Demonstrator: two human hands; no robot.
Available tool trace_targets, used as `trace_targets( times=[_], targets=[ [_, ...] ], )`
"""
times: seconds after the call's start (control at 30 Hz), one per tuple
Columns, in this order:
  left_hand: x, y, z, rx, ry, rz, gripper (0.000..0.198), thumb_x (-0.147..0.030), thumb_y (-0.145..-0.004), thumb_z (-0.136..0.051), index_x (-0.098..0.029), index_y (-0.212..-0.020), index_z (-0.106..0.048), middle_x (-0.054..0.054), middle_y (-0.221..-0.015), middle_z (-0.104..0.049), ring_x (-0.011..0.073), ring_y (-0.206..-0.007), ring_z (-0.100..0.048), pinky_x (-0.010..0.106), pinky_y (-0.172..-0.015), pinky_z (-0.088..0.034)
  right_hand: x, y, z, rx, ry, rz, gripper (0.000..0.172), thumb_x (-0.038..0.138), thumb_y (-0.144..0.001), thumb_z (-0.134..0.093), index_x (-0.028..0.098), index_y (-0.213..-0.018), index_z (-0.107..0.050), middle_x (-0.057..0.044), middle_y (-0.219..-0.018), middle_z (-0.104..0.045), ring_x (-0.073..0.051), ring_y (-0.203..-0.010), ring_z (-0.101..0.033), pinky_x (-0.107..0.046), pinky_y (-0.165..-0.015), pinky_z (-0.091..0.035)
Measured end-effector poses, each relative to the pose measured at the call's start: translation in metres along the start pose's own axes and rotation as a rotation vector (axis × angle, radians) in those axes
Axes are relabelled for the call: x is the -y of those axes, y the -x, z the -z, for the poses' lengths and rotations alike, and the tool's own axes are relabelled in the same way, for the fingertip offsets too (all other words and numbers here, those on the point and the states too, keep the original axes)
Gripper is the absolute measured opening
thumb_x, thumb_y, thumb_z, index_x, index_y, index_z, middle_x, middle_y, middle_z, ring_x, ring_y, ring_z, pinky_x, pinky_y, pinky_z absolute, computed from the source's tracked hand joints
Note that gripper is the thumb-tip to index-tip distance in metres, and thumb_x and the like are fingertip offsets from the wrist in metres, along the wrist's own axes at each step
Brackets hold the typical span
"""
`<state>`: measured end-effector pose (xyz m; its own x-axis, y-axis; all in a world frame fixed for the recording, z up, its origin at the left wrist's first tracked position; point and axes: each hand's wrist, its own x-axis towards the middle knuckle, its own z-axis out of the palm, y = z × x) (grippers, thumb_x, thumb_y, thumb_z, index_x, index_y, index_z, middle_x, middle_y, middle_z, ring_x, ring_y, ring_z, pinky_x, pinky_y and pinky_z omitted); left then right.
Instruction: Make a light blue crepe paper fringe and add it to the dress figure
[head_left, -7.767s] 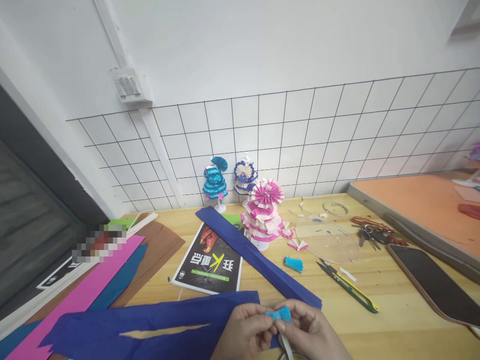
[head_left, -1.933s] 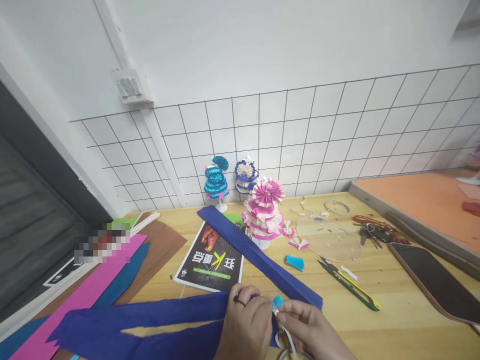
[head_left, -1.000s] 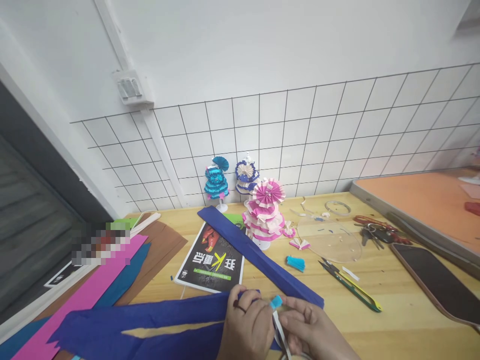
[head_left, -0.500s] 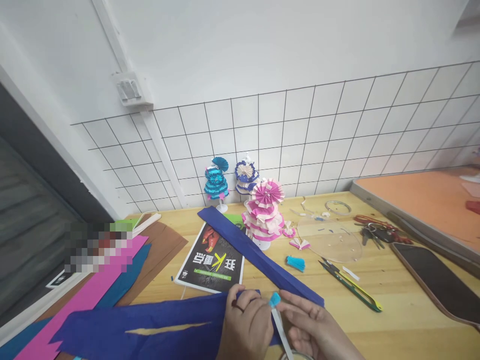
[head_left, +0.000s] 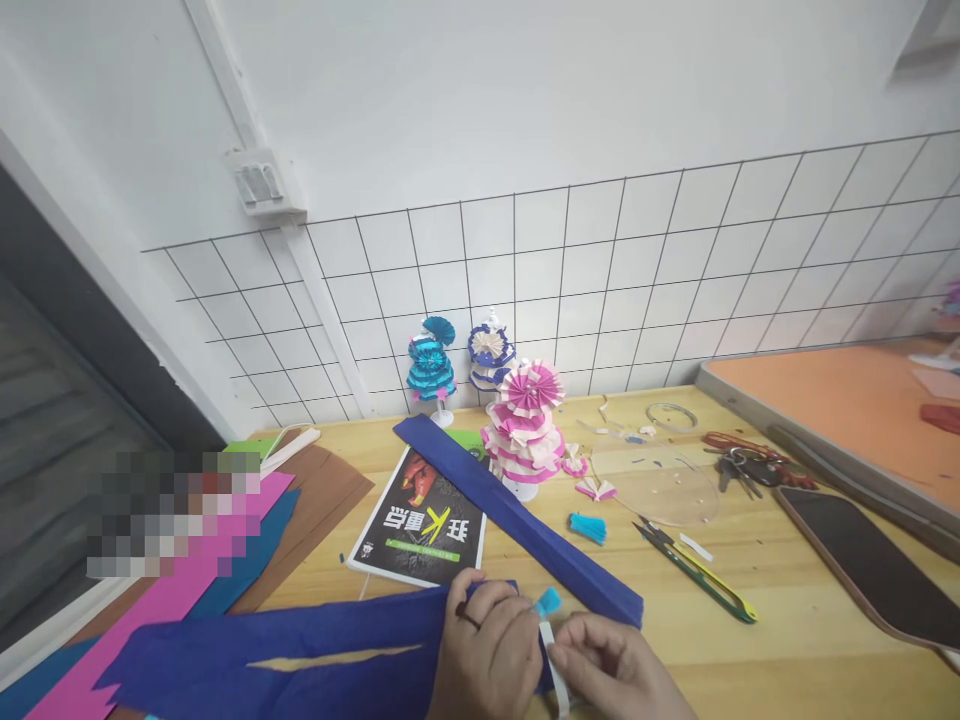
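My left hand (head_left: 491,645), with a dark ring on one finger, is closed at the bottom centre and pinches a small light-blue paper piece (head_left: 549,601). A white strip (head_left: 555,670) hangs down from below that piece. Beside it, my right hand (head_left: 611,665) has its thumb and fingers closed on the strip's right edge. Dark blue paper with a long slit (head_left: 337,630) lies under and left of my left hand. A folded dark blue strip (head_left: 517,515) runs diagonally behind both hands, across a black book (head_left: 420,520).
Three pleated paper trees, teal (head_left: 431,365), blue-white (head_left: 491,345) and pink (head_left: 529,430), stand near the wall grid. A light-blue fringed piece (head_left: 587,527), green-yellow scissors (head_left: 701,575), keys (head_left: 739,470) and a phone (head_left: 862,560) lie right. Pink paper (head_left: 172,600) lies left.
My right hand has moved down from beside the light-blue piece to the white strip, its fingers now more curled. The view has shifted slightly.
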<state>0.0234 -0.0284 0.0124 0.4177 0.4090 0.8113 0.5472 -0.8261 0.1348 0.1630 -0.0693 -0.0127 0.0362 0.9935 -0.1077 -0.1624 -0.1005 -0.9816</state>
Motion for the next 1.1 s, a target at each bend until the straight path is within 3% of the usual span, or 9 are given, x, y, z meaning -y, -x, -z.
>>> trace_targets(
  times=[0.27, 0.47, 0.67, 0.8, 0.9, 1.1],
  targets=[
    [-0.001, -0.007, 0.001, -0.025, 0.195, 0.134, 0.021, -0.001, -0.069, -0.047, -0.019, -0.07, -0.056, 0.002, -0.059, -0.065, 0.0175, -0.062, -0.061, 0.035, -0.066, -0.047, -0.006, -0.002, 0.006, 0.048, 0.118, -0.002, 0.043, 0.053, -0.065, -0.064, 0.016, -0.048, -0.05, 0.006, -0.045, -0.039, -0.009, -0.045, -0.034, -0.021, -0.044, -0.028],
    [-0.001, -0.005, 0.0, -0.017, 0.273, 0.198, 0.02, -0.002, -0.071, -0.047, -0.019, -0.071, -0.057, 0.002, -0.059, -0.066, 0.0176, -0.061, -0.062, 0.03, -0.058, -0.049, 0.006, -0.004, 0.012, -0.02, 0.049, -0.02, 0.036, 0.052, -0.071, -0.058, 0.017, -0.065, -0.059, 0.003, -0.053, -0.049, -0.012, -0.048, -0.043, -0.022, -0.046, -0.036],
    [-0.005, -0.007, 0.003, -0.021, 0.358, 0.104, 0.021, 0.0, -0.068, -0.048, -0.018, -0.073, -0.056, 0.003, -0.061, -0.068, 0.0162, -0.058, -0.063, 0.029, -0.056, -0.052, 0.015, -0.005, 0.011, 0.049, 0.265, 0.099, 0.026, 0.043, -0.069, -0.063, 0.019, -0.06, -0.066, -0.001, -0.063, -0.062, -0.02, -0.064, -0.054, -0.025, -0.058, -0.044],
    [-0.009, -0.009, 0.002, -0.026, 0.392, 0.044, 0.021, 0.001, -0.068, -0.047, -0.019, -0.073, -0.054, 0.003, -0.06, -0.068, 0.0151, -0.055, -0.064, 0.026, -0.054, -0.052, 0.017, -0.007, 0.007, 0.135, 0.216, 0.028, 0.022, 0.037, -0.069, -0.063, 0.018, -0.059, -0.065, 0.0, -0.059, -0.064, -0.019, -0.063, -0.056, -0.023, -0.057, -0.043],
    [-0.012, -0.009, 0.003, -0.053, 0.389, 0.036, 0.022, 0.001, -0.068, -0.046, -0.019, -0.072, -0.054, 0.003, -0.059, -0.069, 0.0147, -0.055, -0.065, 0.025, -0.052, -0.051, 0.018, -0.011, 0.006, 0.18, 0.119, -0.097, 0.016, 0.031, -0.064, -0.067, 0.016, -0.06, -0.065, 0.002, -0.057, -0.062, -0.015, -0.056, -0.053, -0.02, -0.05, -0.04],
    [-0.015, -0.008, 0.006, -0.136, 0.298, 0.019, 0.02, -0.001, -0.067, -0.049, -0.02, -0.074, -0.055, 0.001, -0.059, -0.07, 0.0143, -0.054, -0.065, 0.023, -0.05, -0.05, 0.016, -0.015, 0.008, 0.256, 0.093, -0.261, 0.012, 0.024, -0.06, -0.069, 0.013, -0.061, -0.066, 0.009, -0.036, -0.046, -0.003, -0.028, -0.03, -0.014, -0.03, -0.02]
  ],
)
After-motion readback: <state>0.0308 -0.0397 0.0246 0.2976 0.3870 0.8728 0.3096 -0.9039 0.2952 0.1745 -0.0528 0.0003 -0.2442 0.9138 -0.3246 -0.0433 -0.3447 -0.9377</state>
